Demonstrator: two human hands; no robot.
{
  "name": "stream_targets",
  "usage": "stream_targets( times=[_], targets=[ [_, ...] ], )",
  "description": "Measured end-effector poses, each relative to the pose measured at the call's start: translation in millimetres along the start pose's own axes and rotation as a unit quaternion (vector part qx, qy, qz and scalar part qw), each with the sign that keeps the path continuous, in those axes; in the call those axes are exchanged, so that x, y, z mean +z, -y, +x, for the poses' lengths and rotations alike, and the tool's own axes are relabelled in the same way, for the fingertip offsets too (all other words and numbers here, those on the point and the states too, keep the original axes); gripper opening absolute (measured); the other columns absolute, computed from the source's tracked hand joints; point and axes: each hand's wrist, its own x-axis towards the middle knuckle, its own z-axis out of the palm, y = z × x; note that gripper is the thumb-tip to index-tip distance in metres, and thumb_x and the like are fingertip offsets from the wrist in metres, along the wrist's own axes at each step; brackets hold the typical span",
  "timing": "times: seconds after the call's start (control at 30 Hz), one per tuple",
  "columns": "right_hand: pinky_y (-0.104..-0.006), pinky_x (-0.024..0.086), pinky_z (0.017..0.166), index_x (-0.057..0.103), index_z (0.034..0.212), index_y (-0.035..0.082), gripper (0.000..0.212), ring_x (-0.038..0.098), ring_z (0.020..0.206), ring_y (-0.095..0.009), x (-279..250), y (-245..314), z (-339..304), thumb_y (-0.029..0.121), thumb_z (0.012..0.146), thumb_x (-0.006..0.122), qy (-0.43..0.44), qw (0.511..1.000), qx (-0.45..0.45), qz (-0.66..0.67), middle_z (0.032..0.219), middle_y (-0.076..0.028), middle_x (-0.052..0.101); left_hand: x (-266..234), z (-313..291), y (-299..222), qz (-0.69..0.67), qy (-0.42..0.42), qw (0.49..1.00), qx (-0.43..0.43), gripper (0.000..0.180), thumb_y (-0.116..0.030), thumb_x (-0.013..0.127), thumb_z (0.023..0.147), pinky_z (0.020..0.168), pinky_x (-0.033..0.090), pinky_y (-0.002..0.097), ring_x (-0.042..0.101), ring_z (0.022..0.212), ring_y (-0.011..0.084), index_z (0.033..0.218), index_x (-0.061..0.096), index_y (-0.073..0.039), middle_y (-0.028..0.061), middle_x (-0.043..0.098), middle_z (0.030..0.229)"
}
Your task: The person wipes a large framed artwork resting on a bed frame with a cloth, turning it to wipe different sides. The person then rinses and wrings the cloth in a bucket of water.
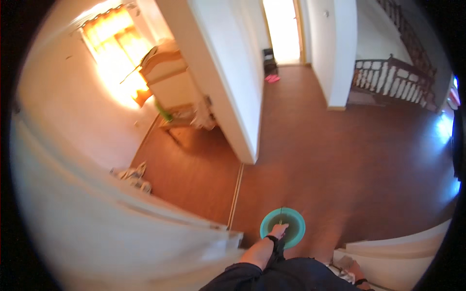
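My left hand (279, 230) is over a round turquoise bucket (301, 228) with murky, greyish liquid inside. Its fingers are closed, apparently round the bucket's thin handle, part of which shows running up to the far rim. At the lower right, beside my dark clothing, my right hand (357, 272) is partly in view, closed on a pale crumpled cloth (343, 274). Its fingertips are mostly hidden.
A white wall end (248, 156) stands ahead, with a doorway to its left. Beyond that are a wooden bed frame (167, 82) and crumpled fabric (136, 177). Pink slippers (272, 78) lie near a bright far door. A staircase railing (393, 80) rises at the right.
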Motion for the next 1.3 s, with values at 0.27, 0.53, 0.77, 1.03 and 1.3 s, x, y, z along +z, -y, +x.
stream_targets(
  times=[0.27, 0.53, 0.77, 1.03, 1.3],
  targets=[
    [-0.0433, 0.049, 0.085, 0.053, 0.116, 0.009, 0.054, 0.06, 0.099, -0.037, -20, 115, 28, 0.034, 0.071, 0.069, 0.084, 0.989, 0.117, -0.037, 0.107, -0.021, 0.063, -30, 104, -97, -0.078, -0.045, 0.996, -0.018, 0.031, -0.025, 0.071, 0.075, 0.045, 0.04, 0.0348, 0.052, 0.053, 0.02, 0.085, 0.059, 0.002, 0.0113, 0.057, 0.07],
    [-0.0451, 0.047, 0.088, 0.045, 0.126, 0.01, 0.064, 0.057, 0.105, -0.04, -46, 186, 152, 0.037, 0.073, 0.07, 0.139, 0.978, 0.134, -0.077, 0.111, -0.023, 0.061, -67, 157, -190, -0.151, -0.114, 0.981, -0.049, 0.024, -0.019, 0.07, 0.076, 0.045, 0.04, 0.0334, 0.051, 0.053, 0.0199, 0.089, 0.058, -0.004, 0.0079, 0.052, 0.067],
    [-0.0466, 0.046, 0.091, 0.038, 0.134, 0.012, 0.074, 0.055, 0.11, -0.042, -113, 246, 379, 0.04, 0.075, 0.07, 0.121, 0.933, 0.099, -0.323, 0.114, -0.024, 0.059, -91, 216, -206, -0.247, -0.182, 0.949, -0.077, 0.022, -0.021, 0.067, 0.081, 0.042, 0.039, 0.0331, 0.051, 0.049, 0.02, 0.09, 0.056, -0.004, 0.0074, 0.051, 0.061],
    [-0.047, 0.042, 0.095, 0.031, 0.141, 0.007, 0.086, 0.049, 0.114, -0.042, -185, 526, 547, 0.024, 0.07, 0.076, 0.057, 0.939, -0.181, -0.285, 0.125, -0.024, 0.049, -116, 271, -199, -0.228, -0.224, 0.947, 0.024, 0.029, -0.036, 0.06, 0.087, 0.061, 0.038, 0.031, 0.046, 0.067, 0.0166, 0.085, 0.059, -0.007, 0.0041, 0.053, 0.074],
    [-0.0464, 0.047, 0.087, 0.041, 0.134, 0.016, 0.07, 0.054, 0.108, -0.04, -6, 693, 555, 0.017, 0.071, 0.072, 0.214, 0.718, -0.322, -0.579, 0.117, -0.02, 0.054, -104, 329, -163, -0.41, -0.24, 0.88, 0.005, 0.029, -0.034, 0.066, 0.081, 0.061, 0.035, 0.0313, 0.049, 0.07, 0.0157, 0.084, 0.056, -0.007, 0.0032, 0.052, 0.075]
  ],
)
